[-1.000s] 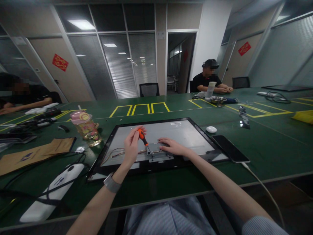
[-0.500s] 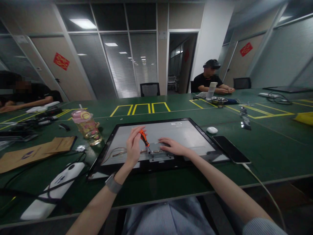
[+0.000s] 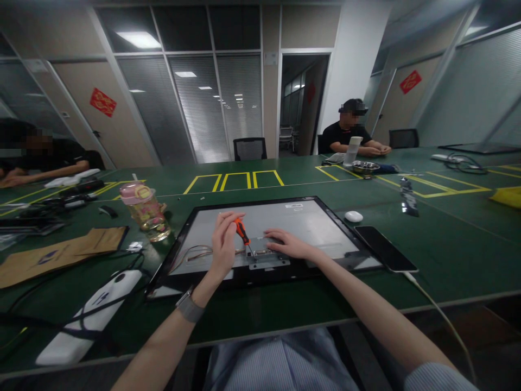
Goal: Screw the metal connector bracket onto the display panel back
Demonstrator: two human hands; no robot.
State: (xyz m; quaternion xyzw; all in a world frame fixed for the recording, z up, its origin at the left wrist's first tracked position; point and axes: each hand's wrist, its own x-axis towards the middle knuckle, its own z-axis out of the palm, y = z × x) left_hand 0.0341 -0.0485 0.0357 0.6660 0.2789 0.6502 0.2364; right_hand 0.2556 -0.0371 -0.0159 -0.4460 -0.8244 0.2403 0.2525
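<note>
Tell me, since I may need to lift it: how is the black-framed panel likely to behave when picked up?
The black-framed panel looks broad and thin, so it may flex if lifted by one corner. The metal box by its near edge probably makes that side heavier. The thin wires curving across its left part look floppy and could snag.

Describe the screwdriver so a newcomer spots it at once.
On the green table, find the large black-framed panel lying flat before the wearer. Over its near half, the left hand holds the screwdriver at a slant, its tip down at the gray metal bracket. Its orange-and-black handle sets it apart from the gray panel and bracket around it.
</note>
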